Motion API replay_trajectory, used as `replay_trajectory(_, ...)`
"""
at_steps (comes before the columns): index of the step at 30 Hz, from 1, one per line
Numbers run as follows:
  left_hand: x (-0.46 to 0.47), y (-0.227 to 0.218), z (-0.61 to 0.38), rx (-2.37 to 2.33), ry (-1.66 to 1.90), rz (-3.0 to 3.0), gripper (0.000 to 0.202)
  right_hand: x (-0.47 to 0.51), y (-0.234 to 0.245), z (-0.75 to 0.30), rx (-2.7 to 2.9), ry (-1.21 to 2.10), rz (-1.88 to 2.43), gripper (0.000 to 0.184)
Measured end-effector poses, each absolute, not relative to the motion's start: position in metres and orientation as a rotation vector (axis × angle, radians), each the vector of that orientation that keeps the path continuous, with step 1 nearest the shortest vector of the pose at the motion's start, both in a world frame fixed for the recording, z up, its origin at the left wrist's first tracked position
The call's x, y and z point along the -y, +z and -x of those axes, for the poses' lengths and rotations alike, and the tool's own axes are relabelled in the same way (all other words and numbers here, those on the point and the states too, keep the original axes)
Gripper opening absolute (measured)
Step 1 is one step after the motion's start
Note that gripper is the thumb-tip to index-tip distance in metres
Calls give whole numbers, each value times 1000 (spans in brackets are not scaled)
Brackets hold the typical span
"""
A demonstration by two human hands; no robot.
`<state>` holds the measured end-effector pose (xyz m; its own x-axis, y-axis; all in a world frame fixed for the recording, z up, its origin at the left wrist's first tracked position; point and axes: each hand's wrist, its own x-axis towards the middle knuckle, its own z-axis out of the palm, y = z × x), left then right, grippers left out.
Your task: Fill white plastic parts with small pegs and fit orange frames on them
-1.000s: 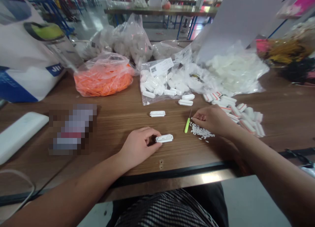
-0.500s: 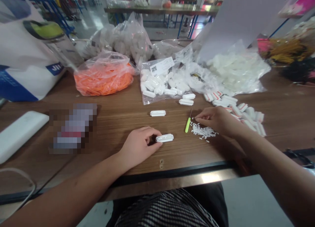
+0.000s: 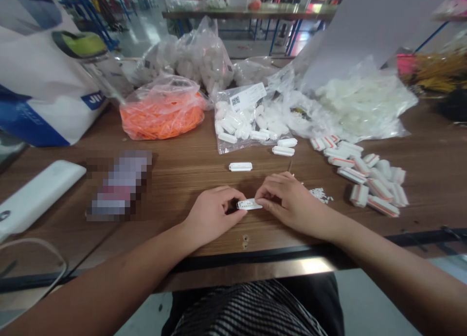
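My left hand (image 3: 211, 213) pinches the left end of a white plastic connector housing (image 3: 249, 204), which has rows of small holes in its upper face. At the housing's right end, the thumb and fingertips of my right hand (image 3: 290, 200) are closed together. Whatever they may hold is too small or hidden to make out. Just beyond my right hand lies a heap of tiny white pegs (image 3: 320, 195), partly covered by it. A thin metal shaft (image 3: 290, 165) of a pick shows behind the knuckles, its green handle hidden. Another white housing (image 3: 241, 167) lies farther back.
Two white housings (image 3: 283, 151) lie before a clear bag of white parts (image 3: 242, 122). Red-striped white housings (image 3: 379, 189) are piled on the right. A bag of orange strips (image 3: 162, 116), a blurred-out flat object (image 3: 120, 185) and a white power bank (image 3: 40, 195) occupy the left.
My right hand has left the heap of pegs and come left to the housing in my left hand, covering the pick's green handle. The view has shifted slightly; my left hand keeps its pinch.
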<state>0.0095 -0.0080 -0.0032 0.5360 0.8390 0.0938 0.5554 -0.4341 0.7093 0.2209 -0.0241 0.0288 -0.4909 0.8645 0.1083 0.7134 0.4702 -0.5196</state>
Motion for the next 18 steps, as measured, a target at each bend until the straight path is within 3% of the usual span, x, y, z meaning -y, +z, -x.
replay_trajectory(12,9,-1,-11,-1124,607,-2129,10,28,25,-215,2493,352,1218,26)
replay_trajectory(18,9,-4,-10,-1117,592,-2126,13,34,26,-223,2456,253,1202,21)
